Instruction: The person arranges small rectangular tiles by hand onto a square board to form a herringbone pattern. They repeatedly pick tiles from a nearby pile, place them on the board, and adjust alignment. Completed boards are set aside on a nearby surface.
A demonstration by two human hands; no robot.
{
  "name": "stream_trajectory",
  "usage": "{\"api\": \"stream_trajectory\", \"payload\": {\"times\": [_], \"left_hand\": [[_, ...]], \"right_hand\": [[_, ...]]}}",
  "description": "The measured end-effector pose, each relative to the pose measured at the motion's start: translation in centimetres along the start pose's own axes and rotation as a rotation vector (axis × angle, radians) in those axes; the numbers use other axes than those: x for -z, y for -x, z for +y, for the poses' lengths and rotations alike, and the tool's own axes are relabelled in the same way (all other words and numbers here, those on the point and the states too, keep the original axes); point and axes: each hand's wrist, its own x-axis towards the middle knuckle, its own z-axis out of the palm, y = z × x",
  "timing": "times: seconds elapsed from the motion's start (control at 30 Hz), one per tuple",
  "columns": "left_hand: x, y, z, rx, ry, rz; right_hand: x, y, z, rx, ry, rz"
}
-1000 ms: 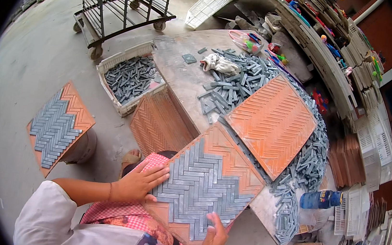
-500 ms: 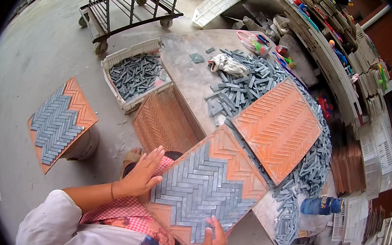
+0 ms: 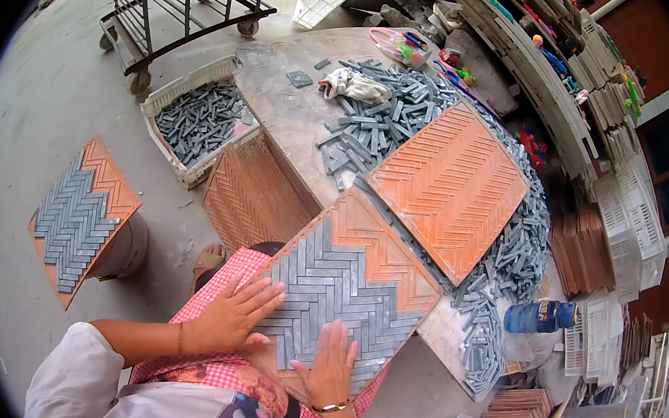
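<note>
An orange mould board [image 3: 383, 252] with a herringbone of grooves rests tilted across my lap. Grey-blue tile strips [image 3: 326, 278] fill its middle band, while its upper right part shows bare orange grooves. My left hand [image 3: 231, 317] lies on the left edge of the strips with fingers stretched out. Flat on the lower strips is my right hand [image 3: 329, 365], its fingers extended, a bracelet on the wrist. Neither hand grips anything. Past the board's far corner, a second orange grooved board [image 3: 452, 189] without strips lies on top of a heap of loose strips [image 3: 395, 109].
At left, a part-filled mould board [image 3: 86, 214] sits on a bucket [image 3: 125, 247]. A white crate [image 3: 196, 123] of strips stands beyond another grooved board [image 3: 258, 192]. A blue bottle [image 3: 537, 316], stacked boards [image 3: 594, 251] and white crates [image 3: 634, 218] are at right. A wheeled rack [image 3: 184, 10] stands far left.
My left hand has come down onto the strips at the board's left edge. My right hand has moved left and now lies flat on the strips. The whole view has shifted slightly.
</note>
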Motion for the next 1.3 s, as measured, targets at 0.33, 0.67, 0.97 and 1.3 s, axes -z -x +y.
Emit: {"api": "stream_trajectory", "payload": {"times": [0.33, 0.67, 0.97, 1.3], "left_hand": [[-0.6, -0.2, 1.4, -0.086, -0.075, -0.065], [-3.5, -2.7, 2.9, -0.305, -0.007, -0.144], [0.7, -3.8, -1.3, -0.046, 0.411, 0.004], [1.9, 1.5, -4.6, 0.317, 0.513, 0.362]], "right_hand": [[0.3, -0.9, 0.1, 0.035, -0.105, -0.142], [2.6, 3.3, 2.9, -0.262, -0.347, 0.297], [1.2, 4.0, 0.2, -0.170, -0.401, 0.301], [-2.3, 1.5, -0.8, 0.082, -0.292, 0.170]]}}
